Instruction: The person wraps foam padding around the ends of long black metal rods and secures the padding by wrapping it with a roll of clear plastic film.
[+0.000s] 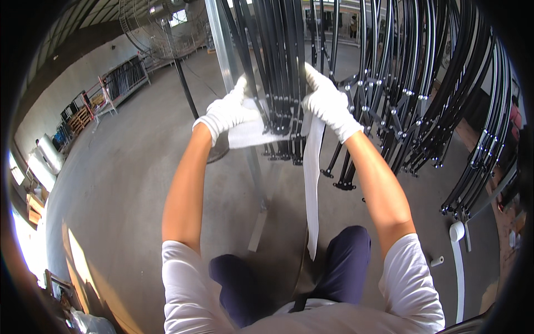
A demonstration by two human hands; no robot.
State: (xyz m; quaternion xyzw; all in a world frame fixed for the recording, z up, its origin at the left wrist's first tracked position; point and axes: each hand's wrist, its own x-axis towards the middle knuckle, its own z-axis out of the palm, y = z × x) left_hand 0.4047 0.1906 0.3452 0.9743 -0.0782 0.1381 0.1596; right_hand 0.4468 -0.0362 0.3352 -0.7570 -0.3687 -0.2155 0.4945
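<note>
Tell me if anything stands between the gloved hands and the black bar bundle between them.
White sheeting: it spans the gap from the left hand to the black bar bundle, and lies behind the front bars' lower ends. Nothing else visible stands between; whether the right hand touches the bars, I can't tell.

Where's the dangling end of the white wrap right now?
The dangling end hangs just right of centre in the head view, running down from beside the right hand, past the bundled black bars, its tip just left of the right knee.
</note>
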